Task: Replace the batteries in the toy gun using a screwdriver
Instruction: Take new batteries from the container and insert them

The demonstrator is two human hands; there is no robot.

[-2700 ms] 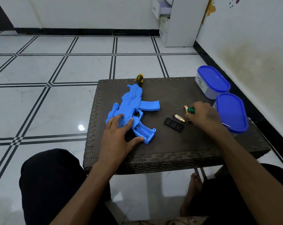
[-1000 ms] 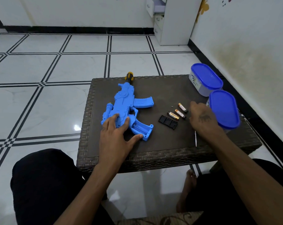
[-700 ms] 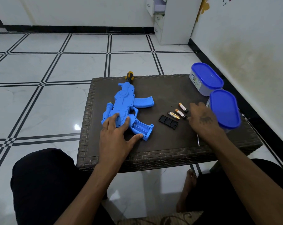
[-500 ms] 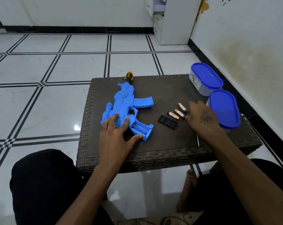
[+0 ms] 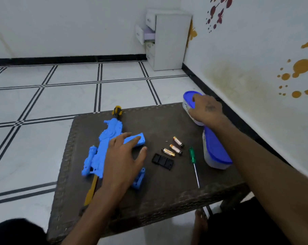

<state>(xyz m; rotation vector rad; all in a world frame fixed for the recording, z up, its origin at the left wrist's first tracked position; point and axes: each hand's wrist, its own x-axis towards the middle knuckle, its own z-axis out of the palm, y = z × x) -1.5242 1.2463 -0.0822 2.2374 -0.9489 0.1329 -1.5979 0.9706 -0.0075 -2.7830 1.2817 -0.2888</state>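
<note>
The blue toy gun point(image 5: 108, 140) lies on the dark wicker table point(image 5: 160, 121), muzzle pointing away. My left hand point(image 5: 124, 156) rests flat on its middle with fingers spread, hiding the battery bay. Three used batteries point(image 5: 174, 148) lie loose right of the gun, with the black battery cover point(image 5: 163, 161) just in front of them. The green-handled screwdriver point(image 5: 194, 163) lies on the table to their right, tip toward me. My right hand point(image 5: 206, 110) is at the far right corner, fingers curled over the far blue-lidded container point(image 5: 189, 97).
A second blue-lidded container point(image 5: 216, 152) stands at the table's right edge under my right forearm. A yellow strip point(image 5: 91, 191) sticks out from under the gun toward me. A white drawer unit point(image 5: 167, 39) stands in the room corner. My knees are below the table's near edge.
My right hand has left the batteries and moved to the far container, and the screwdriver now lies free on the table. My left hand slid further up the gun.
</note>
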